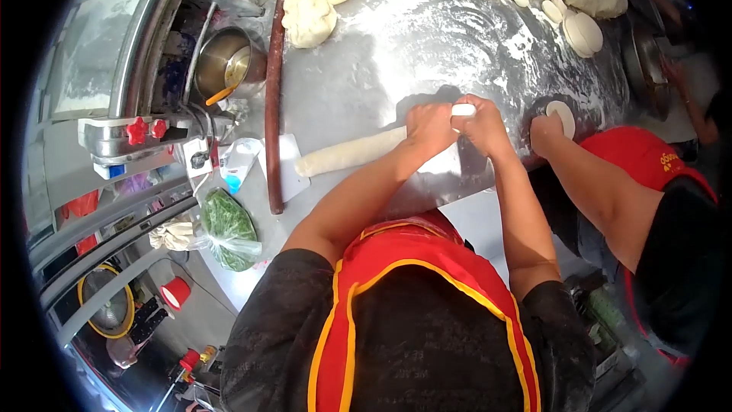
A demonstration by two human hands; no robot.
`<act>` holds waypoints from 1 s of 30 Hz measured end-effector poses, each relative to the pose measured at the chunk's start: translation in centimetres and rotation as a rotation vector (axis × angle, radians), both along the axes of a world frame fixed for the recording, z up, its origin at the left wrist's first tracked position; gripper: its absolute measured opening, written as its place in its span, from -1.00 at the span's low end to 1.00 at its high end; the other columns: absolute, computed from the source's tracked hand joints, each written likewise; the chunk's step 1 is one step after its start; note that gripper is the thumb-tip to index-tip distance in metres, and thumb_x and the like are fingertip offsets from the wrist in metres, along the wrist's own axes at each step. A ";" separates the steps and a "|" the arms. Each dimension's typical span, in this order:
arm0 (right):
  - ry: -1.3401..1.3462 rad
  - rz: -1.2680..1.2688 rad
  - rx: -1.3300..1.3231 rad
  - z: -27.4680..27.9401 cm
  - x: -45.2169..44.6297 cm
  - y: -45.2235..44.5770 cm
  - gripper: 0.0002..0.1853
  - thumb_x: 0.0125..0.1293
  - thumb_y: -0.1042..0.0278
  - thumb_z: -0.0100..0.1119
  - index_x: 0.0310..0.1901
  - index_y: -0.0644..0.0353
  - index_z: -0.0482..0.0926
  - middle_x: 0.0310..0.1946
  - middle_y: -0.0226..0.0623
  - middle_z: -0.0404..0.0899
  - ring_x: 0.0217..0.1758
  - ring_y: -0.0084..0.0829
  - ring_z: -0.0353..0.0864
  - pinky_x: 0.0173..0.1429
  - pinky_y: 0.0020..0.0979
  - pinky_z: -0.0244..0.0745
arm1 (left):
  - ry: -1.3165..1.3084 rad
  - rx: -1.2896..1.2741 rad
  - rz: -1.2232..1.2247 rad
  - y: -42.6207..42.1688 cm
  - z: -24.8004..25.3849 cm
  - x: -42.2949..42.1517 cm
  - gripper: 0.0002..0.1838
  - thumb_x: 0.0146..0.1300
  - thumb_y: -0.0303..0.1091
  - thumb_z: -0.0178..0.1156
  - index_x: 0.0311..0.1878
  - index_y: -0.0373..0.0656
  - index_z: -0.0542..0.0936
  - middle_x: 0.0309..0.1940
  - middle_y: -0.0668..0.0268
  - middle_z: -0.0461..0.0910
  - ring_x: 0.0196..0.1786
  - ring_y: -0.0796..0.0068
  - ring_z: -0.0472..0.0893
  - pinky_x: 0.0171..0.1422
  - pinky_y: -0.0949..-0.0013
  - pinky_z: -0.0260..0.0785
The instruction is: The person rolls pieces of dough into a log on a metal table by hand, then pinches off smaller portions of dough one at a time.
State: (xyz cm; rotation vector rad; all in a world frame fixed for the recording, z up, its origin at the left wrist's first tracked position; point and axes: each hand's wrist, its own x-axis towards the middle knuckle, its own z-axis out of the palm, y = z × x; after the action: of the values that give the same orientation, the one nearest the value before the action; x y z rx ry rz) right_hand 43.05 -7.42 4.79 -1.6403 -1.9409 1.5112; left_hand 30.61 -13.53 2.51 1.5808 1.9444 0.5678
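Here the dough roll [351, 152] is lying on the floured metal table [328, 91], its free end pointing between eight and nine o'clock from the hands. The left hand [430, 130] is curling closed around the roll's near end; the right hand [488, 131], right beside it, is gripping a small dough piece [463, 110] in bent fingers. Whether that piece is still joining the roll, I can't tell, with fingers covering the spot.

This dough is looking soft, pliable and fairly light, probably dragging or stretching if it's hanging unsupported. A gentle, full-palm hold near the end is suiting it; hard pinching is risking dents. Flour is likely easing the sticking.

Over at nine o'clock a dark red rod [275, 107] is lying near the roll's free end; dough lumps [309, 19] are sitting at ten, and a co-worker's hand [547, 133] is pressing a flat disc [564, 118] at three.
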 end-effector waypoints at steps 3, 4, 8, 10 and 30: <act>0.140 -0.100 -0.176 -0.7 -0.1 1.0 -0.69 -0.04 0.46 0.33 -0.18 0.30 0.63 -0.54 -0.33 0.58 -0.46 -0.55 0.51 -0.37 -0.48 0.42 | 0.023 -0.105 -0.054 1.0 1.0 -0.6 -0.82 -0.06 -0.32 0.29 -0.40 -0.21 0.68 -0.51 0.06 0.66 -0.34 0.05 0.69 -0.23 0.11 0.50; 0.160 -0.118 -0.219 -0.8 -0.1 1.4 -0.69 -0.04 0.48 0.32 -0.18 0.31 0.63 -0.52 -0.33 0.59 -0.45 -0.56 0.52 -0.37 -0.50 0.42 | 0.050 -0.144 -0.087 1.4 1.2 -0.8 -0.81 -0.05 -0.30 0.30 -0.38 -0.21 0.69 -0.51 0.06 0.66 -0.34 0.06 0.69 -0.22 0.12 0.51; 0.334 -0.200 -0.383 -0.1 0.0 2.1 -0.70 -0.01 0.55 0.29 -0.16 0.35 0.61 -0.42 -0.32 0.62 -0.41 -0.55 0.56 -0.35 -0.52 0.46 | 0.110 -0.269 -0.149 3.4 0.6 -1.5 -0.74 0.02 -0.23 0.29 -0.30 -0.20 0.71 -0.42 0.05 0.69 -0.26 0.09 0.71 -0.15 0.14 0.52; 0.458 -0.220 -0.430 1.0 -0.3 3.5 -0.70 0.01 0.59 0.27 -0.14 0.37 0.60 -0.37 -0.30 0.63 -0.39 -0.53 0.59 -0.32 -0.51 0.49 | 0.100 -0.262 -0.054 4.3 -2.2 -2.5 -0.65 0.04 -0.11 0.32 -0.24 -0.21 0.70 -0.36 0.04 0.69 -0.20 0.09 0.70 -0.11 0.14 0.51; 0.076 0.147 0.074 -2.1 -5.0 9.4 -0.30 0.16 0.13 0.40 0.29 0.22 0.39 0.16 -0.05 0.51 0.19 -0.19 0.50 0.22 -0.18 0.42 | -0.085 0.139 0.108 -1.1 -4.8 -3.4 -0.41 0.04 -0.14 0.44 0.08 -0.15 0.45 -0.11 0.06 0.55 -0.01 0.01 0.54 0.09 0.12 0.38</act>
State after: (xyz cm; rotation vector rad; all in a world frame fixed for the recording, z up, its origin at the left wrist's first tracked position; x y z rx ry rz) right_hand 38.06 2.01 2.69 -1.4179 -2.0893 1.5093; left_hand 27.20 -14.60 -2.27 1.5143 1.9715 0.8169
